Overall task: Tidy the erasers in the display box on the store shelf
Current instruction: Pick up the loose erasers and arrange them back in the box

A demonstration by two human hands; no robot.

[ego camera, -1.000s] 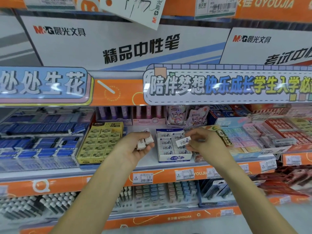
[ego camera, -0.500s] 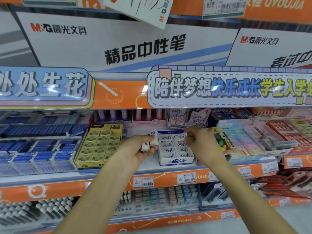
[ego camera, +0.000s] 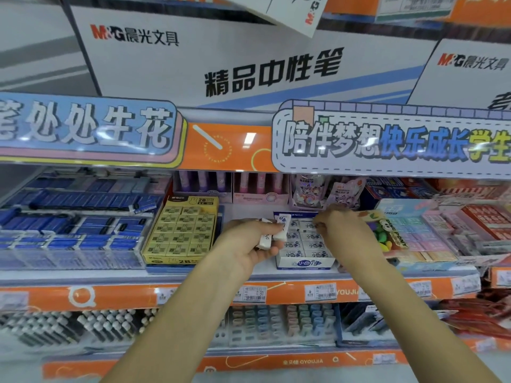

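A white and blue display box (ego camera: 305,263) stands on the middle shelf, filled with rows of white erasers (ego camera: 309,246) in blue-printed sleeves. My left hand (ego camera: 250,246) hovers just left of the box and grips a few loose white erasers (ego camera: 272,230), their ends sticking up. My right hand (ego camera: 341,226) reaches over the box's back right corner, fingertips down on the erasers in the rear row. Whether those fingers pinch an eraser is hidden by the hand.
A yellow 2B eraser box (ego camera: 181,233) sits left of my left hand. Blue eraser packs (ego camera: 72,230) fill the far left. Pastel eraser boxes (ego camera: 414,236) stand to the right. The upper shelf edge (ego camera: 226,147) hangs low overhead. Price tags (ego camera: 320,293) line the orange shelf front.
My right hand has carried its white eraser from in front of the box to the back rows. My left hand rose slightly with its erasers.
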